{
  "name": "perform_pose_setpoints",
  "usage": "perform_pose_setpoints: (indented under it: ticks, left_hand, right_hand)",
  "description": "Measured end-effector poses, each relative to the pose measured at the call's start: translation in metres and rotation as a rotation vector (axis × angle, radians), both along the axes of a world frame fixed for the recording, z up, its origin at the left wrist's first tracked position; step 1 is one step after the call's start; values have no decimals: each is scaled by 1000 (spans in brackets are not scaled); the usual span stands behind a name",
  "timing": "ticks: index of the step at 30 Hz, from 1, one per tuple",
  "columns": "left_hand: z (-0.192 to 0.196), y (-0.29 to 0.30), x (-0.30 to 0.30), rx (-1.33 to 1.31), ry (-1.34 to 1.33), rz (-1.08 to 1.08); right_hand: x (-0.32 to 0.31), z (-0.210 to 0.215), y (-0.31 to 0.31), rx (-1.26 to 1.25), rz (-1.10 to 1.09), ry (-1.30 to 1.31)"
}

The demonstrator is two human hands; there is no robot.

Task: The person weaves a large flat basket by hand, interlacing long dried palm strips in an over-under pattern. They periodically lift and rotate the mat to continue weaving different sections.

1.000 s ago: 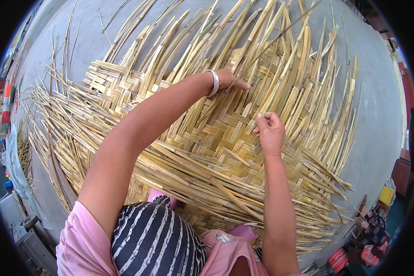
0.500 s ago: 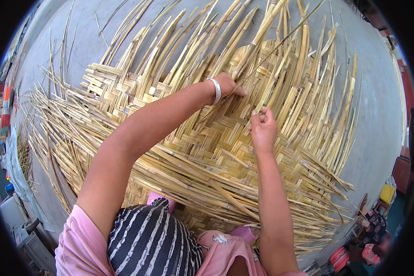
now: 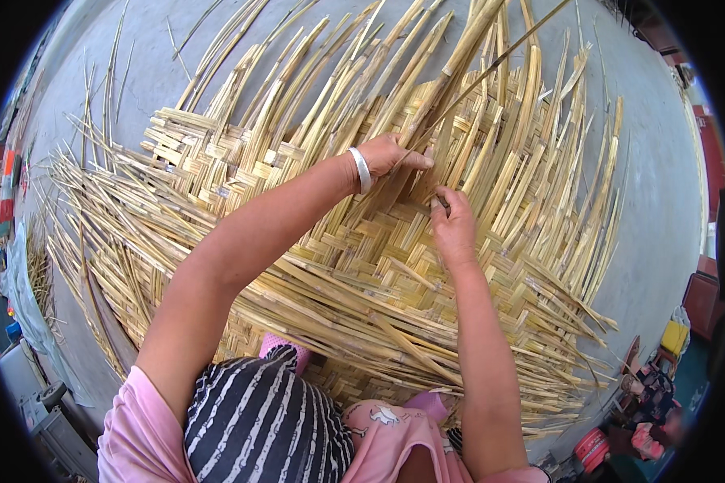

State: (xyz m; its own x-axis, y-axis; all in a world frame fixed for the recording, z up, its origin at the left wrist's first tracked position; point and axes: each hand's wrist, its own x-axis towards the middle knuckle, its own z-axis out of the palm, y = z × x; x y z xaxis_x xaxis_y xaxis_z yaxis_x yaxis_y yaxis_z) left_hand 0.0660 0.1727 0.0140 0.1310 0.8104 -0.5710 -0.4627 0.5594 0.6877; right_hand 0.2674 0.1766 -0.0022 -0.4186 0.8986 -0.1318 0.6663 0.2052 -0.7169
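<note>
Gripping bamboo strips (image 3: pixel 459 76), left hand (image 3: pixel 391 155), right hand (image 3: pixel 453 225), woven mat (image 3: pixel 354 249)

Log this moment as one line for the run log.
left hand: presses bamboo strips | right hand: pinches one strip | woven bamboo mat on concrete floor

grey concrete floor (image 3: pixel 660 185) all around the work | loose split strips (image 3: pixel 64 241) fanned over it at left | pale sheet (image 3: pixel 24 298) along the left edge | yellow box (image 3: pixel 675 336) and dark red stool (image 3: pixel 705 302) at right | red round container (image 3: pixel 592 449) lower right
</note>
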Motion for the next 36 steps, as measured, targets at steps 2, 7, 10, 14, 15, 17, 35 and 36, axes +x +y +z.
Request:
perform_pose_setpoints:
  ticks: [2, 7, 10, 14, 15, 17, 35, 36]
  left_hand:
    - [1, -1, 1, -18, -35, 53]
    - [-4, 5, 4, 23, -83, 20]
    - [-7, 5, 7, 85, -22, -50]
    - [-8, 8, 7, 87, 88, -73]
    - [-5, 9, 12, 77, 158, -80]
    - [-9, 14, 18, 40, 351, -64]
    - [-18, -7, 6, 112, 68, 238]
    - [-19, -14, 7, 113, 31, 335]
  right_hand:
    - [0, 1, 5, -12, 15, -17]
    - [6, -11, 24, -203, -128, 128]
    - [8, -8, 26, -309, -151, 240]
    - [9, -3, 20, -480, -219, 380]
    - [11, -5, 20, -480, -222, 381]
    - [11, -9, 19, -485, -216, 386]
    - [5, 0, 22, -221, 75, 29]
    - [4, -1, 22, -232, 70, 35]
